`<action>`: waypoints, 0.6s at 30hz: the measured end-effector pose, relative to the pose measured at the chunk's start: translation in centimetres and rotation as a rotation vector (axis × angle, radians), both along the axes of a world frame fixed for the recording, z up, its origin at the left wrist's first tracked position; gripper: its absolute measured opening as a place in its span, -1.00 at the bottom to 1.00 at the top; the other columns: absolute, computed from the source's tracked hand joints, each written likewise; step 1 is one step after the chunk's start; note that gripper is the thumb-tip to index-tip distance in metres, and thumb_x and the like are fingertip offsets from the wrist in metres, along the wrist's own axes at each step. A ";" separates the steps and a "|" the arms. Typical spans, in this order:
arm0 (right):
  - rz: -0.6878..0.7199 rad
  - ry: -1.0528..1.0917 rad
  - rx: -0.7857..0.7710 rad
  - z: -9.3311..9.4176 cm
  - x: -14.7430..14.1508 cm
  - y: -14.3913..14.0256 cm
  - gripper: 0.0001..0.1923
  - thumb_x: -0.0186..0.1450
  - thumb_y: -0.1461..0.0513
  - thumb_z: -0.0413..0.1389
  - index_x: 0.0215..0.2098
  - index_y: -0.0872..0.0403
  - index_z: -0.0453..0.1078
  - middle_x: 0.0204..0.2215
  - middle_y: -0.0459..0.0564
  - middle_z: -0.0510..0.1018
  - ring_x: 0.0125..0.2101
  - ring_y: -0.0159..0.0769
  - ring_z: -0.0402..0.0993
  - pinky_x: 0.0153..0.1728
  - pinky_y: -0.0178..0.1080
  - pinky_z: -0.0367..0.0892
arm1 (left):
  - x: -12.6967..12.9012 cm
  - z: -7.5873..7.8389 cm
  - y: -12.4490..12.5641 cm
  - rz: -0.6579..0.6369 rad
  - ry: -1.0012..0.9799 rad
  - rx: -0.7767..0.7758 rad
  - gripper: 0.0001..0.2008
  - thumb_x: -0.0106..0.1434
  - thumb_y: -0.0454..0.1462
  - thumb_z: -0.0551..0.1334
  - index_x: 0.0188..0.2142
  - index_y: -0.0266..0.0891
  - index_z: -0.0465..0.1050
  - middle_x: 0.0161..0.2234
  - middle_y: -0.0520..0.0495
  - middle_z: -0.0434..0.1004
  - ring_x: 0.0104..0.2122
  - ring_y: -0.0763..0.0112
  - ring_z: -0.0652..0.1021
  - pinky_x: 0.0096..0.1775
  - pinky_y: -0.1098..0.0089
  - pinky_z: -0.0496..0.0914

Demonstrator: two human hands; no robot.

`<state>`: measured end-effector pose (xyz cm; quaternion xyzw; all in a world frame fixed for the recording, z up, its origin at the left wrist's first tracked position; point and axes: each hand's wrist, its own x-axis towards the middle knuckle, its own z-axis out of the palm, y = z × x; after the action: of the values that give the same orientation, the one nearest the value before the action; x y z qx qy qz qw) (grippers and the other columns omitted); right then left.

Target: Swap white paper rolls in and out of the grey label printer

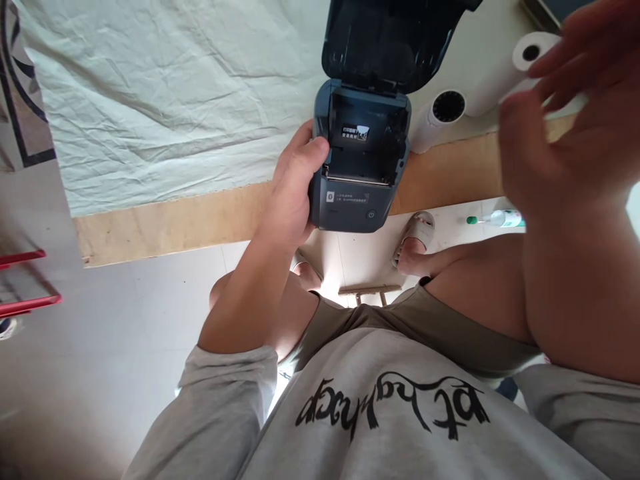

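Note:
A dark blue-grey portable label printer (363,150) is held up over the table edge, its black lid (387,47) swung open. My left hand (297,173) grips its left side, the thumb resting on the rim. A small white label sits inside the bare paper compartment, and a power button shows on the lower face. My right hand (575,127), slightly blurred, is raised at the upper right with fingers stretched and thumb apart. It partly covers a white paper roll (500,77); I see nothing held in it. A second white roll (433,123) with a dark core stands beside the printer.
A pale crumpled cloth (175,100) covers the table, with a wooden edge (175,223) along the front. A dark object (555,10) lies at the top right. On the floor are a green-capped bottle (503,219) and a small wooden stool (370,291). Red bars (30,303) show at left.

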<state>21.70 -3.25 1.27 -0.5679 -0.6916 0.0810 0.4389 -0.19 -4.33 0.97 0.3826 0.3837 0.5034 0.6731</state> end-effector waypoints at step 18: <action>0.309 -0.300 -0.201 -0.7 -2.9 -0.3 -0.59 0.02 0.28 0.03 -0.13 0.00 0.19 -0.24 -0.03 0.32 -0.22 -0.42 0.27 -0.23 -0.30 0.30 | -0.3 -0.5 0.1 0.021 -0.049 0.005 -0.72 0.13 -0.13 0.05 -0.28 -0.26 0.38 -0.29 -0.09 0.42 -0.29 0.35 0.45 -0.27 0.33 0.37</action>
<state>18.80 -3.57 0.61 -0.5020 -0.8162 0.1302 0.2546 -0.53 -4.22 0.45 0.3679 0.3698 0.5205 0.6760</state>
